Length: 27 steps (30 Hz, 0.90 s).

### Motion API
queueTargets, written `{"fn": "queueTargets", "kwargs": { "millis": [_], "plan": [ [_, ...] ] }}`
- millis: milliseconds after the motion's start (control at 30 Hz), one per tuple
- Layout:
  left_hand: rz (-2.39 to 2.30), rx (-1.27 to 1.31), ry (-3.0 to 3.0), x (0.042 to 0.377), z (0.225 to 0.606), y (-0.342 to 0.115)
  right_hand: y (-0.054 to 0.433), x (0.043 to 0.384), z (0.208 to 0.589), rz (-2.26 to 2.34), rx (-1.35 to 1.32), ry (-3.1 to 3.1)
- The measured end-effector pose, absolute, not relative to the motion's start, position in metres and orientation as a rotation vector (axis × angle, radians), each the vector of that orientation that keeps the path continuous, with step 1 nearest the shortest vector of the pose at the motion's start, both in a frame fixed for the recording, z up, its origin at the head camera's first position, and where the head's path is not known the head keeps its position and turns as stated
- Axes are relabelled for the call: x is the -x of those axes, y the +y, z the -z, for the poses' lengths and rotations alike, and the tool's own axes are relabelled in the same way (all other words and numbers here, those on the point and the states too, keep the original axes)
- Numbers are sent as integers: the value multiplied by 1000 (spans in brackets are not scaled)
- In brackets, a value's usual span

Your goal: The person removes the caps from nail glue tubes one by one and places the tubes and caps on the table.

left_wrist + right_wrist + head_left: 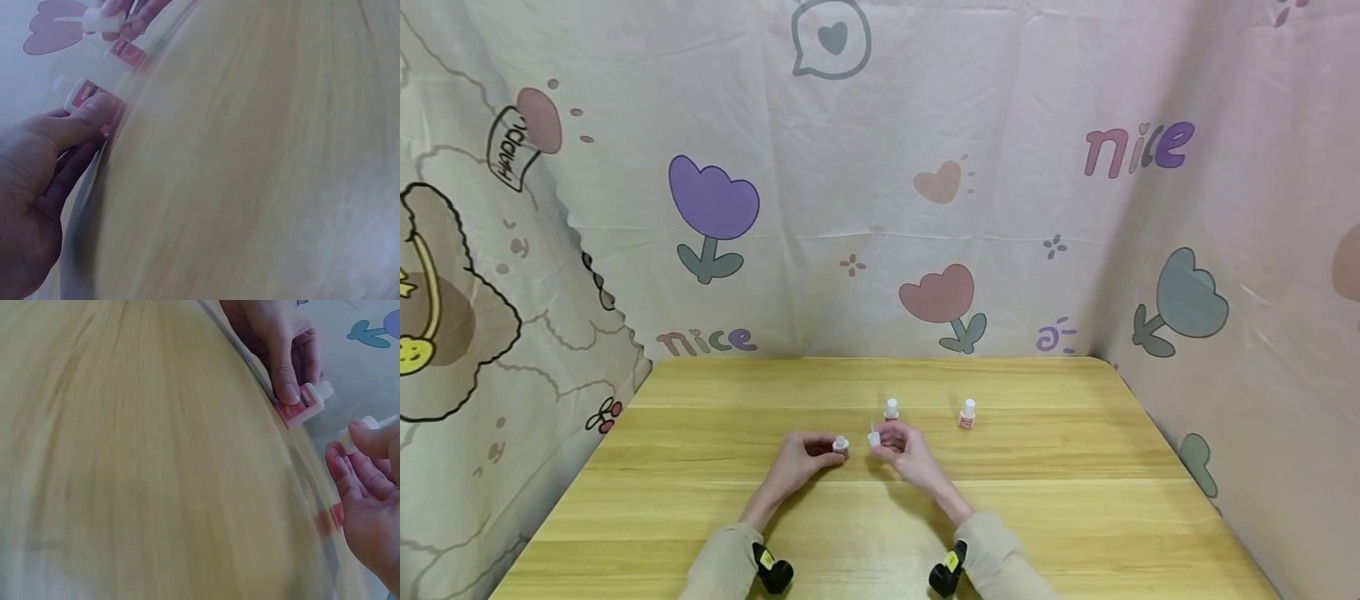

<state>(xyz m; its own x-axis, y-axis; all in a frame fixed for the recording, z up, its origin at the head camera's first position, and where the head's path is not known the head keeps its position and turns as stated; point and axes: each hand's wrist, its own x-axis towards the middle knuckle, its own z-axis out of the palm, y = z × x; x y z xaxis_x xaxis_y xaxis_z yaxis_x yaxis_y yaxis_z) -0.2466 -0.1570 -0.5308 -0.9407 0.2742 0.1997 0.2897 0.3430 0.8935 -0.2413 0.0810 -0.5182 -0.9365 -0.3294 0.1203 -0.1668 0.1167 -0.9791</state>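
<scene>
My left hand (801,460) grips a small bottle (306,407) with a pink-red label, thumb on its label side. The bottle stands at the table surface, its clear nozzle bare and pointing up. Just to its right, my right hand (912,458) pinches a white cap (103,20) between thumb and fingers. From the cap sticks a thin pale stem (67,19), pointing away from the fingers. Cap and bottle are a short gap apart. Right behind the right hand stands a second small bottle (891,408) with its white cap on, its lower part hidden by the hand.
A third capped bottle (967,415) with a pink-red label stands farther right on the wooden table (1060,500). Behind the table's far edge hangs a printed cloth (850,183), with more cloth along both sides.
</scene>
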Motion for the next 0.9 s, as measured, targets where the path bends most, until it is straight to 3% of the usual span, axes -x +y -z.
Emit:
{"fn": "queueTargets", "kwargs": {
  "millis": [900],
  "plan": [
    [1676,492,-2448,260,536,-178,28,270,530,1904,578,2441]
  ]
}}
